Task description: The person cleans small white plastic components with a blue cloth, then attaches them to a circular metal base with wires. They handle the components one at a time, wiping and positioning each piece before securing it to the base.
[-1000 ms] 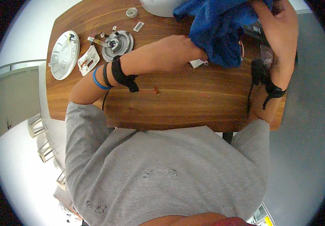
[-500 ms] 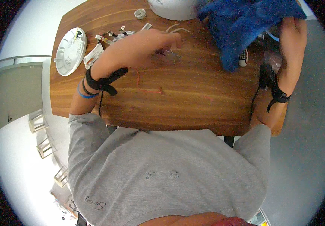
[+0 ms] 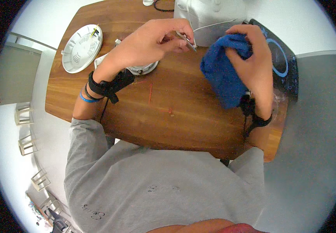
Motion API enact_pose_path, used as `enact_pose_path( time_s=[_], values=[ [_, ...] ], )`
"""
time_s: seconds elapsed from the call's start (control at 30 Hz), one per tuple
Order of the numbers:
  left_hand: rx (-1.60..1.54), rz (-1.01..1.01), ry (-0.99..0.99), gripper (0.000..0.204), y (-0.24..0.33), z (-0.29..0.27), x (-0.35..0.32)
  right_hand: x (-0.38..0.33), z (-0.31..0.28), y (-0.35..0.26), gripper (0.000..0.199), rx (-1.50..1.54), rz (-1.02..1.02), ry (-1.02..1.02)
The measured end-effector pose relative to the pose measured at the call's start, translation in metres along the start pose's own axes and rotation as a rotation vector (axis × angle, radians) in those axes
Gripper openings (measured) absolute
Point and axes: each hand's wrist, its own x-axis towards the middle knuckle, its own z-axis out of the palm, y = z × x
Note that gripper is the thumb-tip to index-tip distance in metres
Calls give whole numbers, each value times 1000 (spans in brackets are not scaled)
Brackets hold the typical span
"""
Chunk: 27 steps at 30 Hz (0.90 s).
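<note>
Blue cloth (image 3: 223, 77): bunched into a soft wad near the far right corner of the desk (image 3: 175, 112), just in front of a white appliance (image 3: 210, 19) and touching a black pad with a blue ring (image 3: 280, 62).
Handling: looks light, limp and not fragile; it will likely crush and slide within a loose grip, so a full-palm hold over the bulk seems best.
Right hand (image 3: 253, 66): closed over the top of the cloth, fingers wrapped round its far side.
Small metal piece (image 3: 187, 40): thin, stiff and shiny; probably slippery, best pinched near its middle.
Left hand (image 3: 152, 42): fingers narrowed to a pinch on the metal piece, held above the far edge.
Round grey part (image 3: 142, 70): on the desk under the left wrist.
White round plate (image 3: 82, 48): at the far left corner, well apart from the cloth.
</note>
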Motion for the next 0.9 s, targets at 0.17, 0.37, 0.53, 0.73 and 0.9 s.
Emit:
enact_pose_path(
  time_s=[0.17,0.37,0.53,0.73,0.9],
  values=[
    [-161,-6,55,22,13,0,6,22,15,-17,35,-112,20,89],
    [-218,21,89,38,1,1,3,12,43,-8,31,3,3,-53],
    [-69,58,61,63,-9,-3,3,6,48,-14,31,149,74,-215],
    [-227,-106,79,81,-5,-1,3,8,50,-1,34,143,56,-403],
    [-232,-146,92,76,1,-4,6,5,51,9,33,73,52,-377]
  ],
)
